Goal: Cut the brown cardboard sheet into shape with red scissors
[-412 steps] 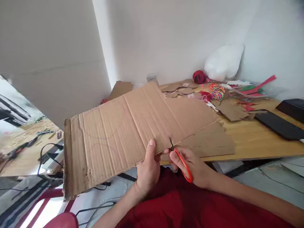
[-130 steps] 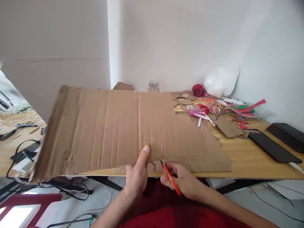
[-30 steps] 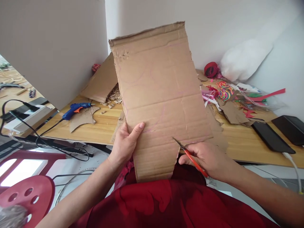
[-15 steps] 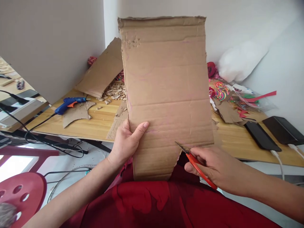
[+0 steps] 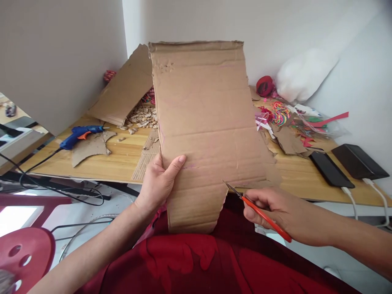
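Observation:
My left hand [image 5: 159,182] grips the left edge of a tall brown cardboard sheet [image 5: 205,122], thumb across its front. The sheet stands nearly upright over my lap, with faint pink curved lines drawn on it and a jagged cut running up its lower right side. My right hand [image 5: 277,212] holds red-handled scissors [image 5: 257,210]; their blades point up-left and their tips sit at the top of that cut.
A wooden table [image 5: 122,157] behind holds a blue glue gun [image 5: 78,134], cardboard scraps [image 5: 88,148], a leaning cardboard piece [image 5: 122,94] over a pile of seeds, colourful craft bits [image 5: 278,113], two black devices [image 5: 347,165] and a white bag [image 5: 303,77]. A red stool [image 5: 26,255] stands at lower left.
The sheet was turned from lying wide to standing tall, with a piece cut off its lower right. In the last second it tilted slightly and the scissors stayed at the cut.

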